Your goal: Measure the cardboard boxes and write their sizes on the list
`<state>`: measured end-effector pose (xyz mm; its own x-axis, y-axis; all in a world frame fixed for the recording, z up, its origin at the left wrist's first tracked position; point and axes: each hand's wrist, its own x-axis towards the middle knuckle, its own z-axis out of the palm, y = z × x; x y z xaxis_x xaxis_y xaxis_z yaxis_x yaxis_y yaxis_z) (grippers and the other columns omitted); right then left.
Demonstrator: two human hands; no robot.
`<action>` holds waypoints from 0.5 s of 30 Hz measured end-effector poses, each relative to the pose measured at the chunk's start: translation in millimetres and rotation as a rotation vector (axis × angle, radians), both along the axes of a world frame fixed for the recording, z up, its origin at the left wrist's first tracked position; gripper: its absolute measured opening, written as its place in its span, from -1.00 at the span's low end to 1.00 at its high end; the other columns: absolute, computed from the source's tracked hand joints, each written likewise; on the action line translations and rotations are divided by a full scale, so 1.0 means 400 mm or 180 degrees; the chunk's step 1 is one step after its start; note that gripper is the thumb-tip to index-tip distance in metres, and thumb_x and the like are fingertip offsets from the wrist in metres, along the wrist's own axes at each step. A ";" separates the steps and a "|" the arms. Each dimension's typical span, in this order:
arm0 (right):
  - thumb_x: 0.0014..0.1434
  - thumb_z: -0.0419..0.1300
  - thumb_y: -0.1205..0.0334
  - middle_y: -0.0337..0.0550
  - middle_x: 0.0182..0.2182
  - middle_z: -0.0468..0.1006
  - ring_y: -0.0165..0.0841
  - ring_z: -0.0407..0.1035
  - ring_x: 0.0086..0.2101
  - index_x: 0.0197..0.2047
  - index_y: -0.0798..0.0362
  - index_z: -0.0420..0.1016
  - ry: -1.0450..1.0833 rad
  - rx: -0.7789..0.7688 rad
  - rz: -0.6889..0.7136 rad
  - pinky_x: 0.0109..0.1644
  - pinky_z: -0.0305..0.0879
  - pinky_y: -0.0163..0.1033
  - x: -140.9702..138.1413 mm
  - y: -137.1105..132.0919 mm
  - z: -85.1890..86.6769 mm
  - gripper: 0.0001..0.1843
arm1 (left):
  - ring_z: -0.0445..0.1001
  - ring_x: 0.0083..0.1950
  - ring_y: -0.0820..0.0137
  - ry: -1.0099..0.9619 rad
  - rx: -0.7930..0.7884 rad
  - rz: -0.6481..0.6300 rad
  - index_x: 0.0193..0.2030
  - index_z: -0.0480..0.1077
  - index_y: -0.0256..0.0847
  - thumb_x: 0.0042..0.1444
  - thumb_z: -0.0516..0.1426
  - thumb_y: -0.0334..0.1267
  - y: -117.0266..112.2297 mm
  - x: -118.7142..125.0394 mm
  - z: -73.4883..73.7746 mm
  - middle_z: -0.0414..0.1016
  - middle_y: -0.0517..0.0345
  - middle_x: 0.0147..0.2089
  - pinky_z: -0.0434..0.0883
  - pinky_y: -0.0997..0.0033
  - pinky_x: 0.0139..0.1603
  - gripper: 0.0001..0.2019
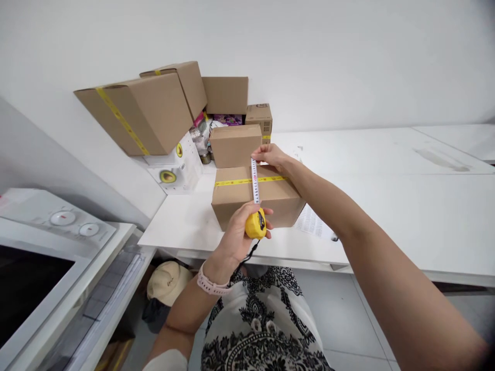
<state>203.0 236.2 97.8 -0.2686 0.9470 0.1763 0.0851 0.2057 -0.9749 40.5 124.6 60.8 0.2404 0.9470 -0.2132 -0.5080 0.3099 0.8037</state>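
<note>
Grips a yellow tape measure (256, 223) in the left hand (237, 226), just below the center of the frame, with fingers curled round the case and fingertips (268, 235) showing at its right side. Reaches there with the left arm (189, 306) from the bottom edge, left of the middle, slanting up and to the right, with a pink wristband (211, 282) near the hand. Stretches the right arm (359, 239) in a long diagonal from the lower right corner to just above the center, bent at the elbow and passing over the right end of a cardboard box (232, 193). Turns the right hand (269, 155) back upward near the box's far edge and pinches the end of the white blade (254, 180) between the fingertips. Draws the blade nearly straight up and down the frame between the 2 hands, over the box top at the center and across yellow packing tape (234, 182). Cannot tell any contact between blade and cardboard. Lets a black strap (252, 251) hang below the case. Has a printed sheet (314, 222) just right of the box, on a white table (386, 206).
</note>
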 end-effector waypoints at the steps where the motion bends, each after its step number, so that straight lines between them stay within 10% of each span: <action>1: 0.21 0.33 -0.09 -0.19 -0.30 0.54 -0.31 0.37 -0.30 -0.14 -0.06 0.45 -0.0029 0.0031 0.0016 -0.27 0.33 -0.20 0.009 -0.035 0.006 -0.68 | 0.48 -0.44 0.40 -0.0001 -0.0014 0.0015 -0.16 0.37 -0.28 0.04 0.28 -0.16 0.004 0.005 -0.002 0.54 0.01 -0.22 0.40 0.38 -0.49 -0.69; 7: 0.28 0.17 -0.23 -0.22 -0.18 0.56 -0.30 0.39 -0.24 -0.02 -0.15 0.45 -0.0067 0.0138 0.0121 -0.30 0.34 -0.25 0.040 -0.180 0.037 -0.61 | 0.48 -0.41 0.38 -0.0049 -0.0080 -0.0024 -0.13 0.37 -0.26 0.03 0.30 -0.12 0.006 0.027 -0.021 0.53 0.04 -0.21 0.42 0.36 -0.46 -0.65; 15: 0.25 0.22 0.02 -0.14 -0.14 0.55 -0.24 0.37 -0.11 -0.10 -0.09 0.47 -0.0013 0.0377 0.0020 -0.13 0.35 -0.16 0.029 -0.158 0.028 -0.79 | 0.49 -0.34 0.34 -0.0034 -0.0023 -0.0096 -0.08 0.35 -0.22 0.02 0.31 -0.09 -0.040 0.043 -0.020 0.48 0.04 -0.16 0.47 0.35 -0.48 -0.60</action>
